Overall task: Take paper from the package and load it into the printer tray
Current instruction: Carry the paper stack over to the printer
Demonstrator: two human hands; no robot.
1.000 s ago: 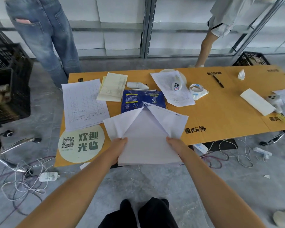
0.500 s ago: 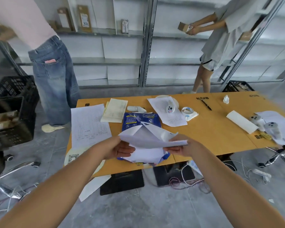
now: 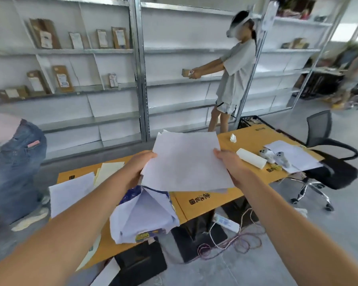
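A thin stack of white paper (image 3: 186,162) is held in the air above the orange table (image 3: 207,201), tilted toward me. My left hand (image 3: 141,164) grips its left edge and my right hand (image 3: 227,162) grips its right edge. Below the stack the blue paper package (image 3: 143,215) lies on the table near the front edge, its white wrapper flaps torn open and standing up. No printer or tray is in view.
Loose sheets (image 3: 70,193) lie at the table's left; a white roll (image 3: 251,157) and two white controllers (image 3: 275,156) lie at its right. A black office chair (image 3: 327,155) stands right of the table. Two people stand beside metal shelves (image 3: 139,79) behind it. Cables (image 3: 229,242) trail on the floor.
Both hands have lifted the stack of paper out of the open package and up above the table. The view has swung up toward the shelves.
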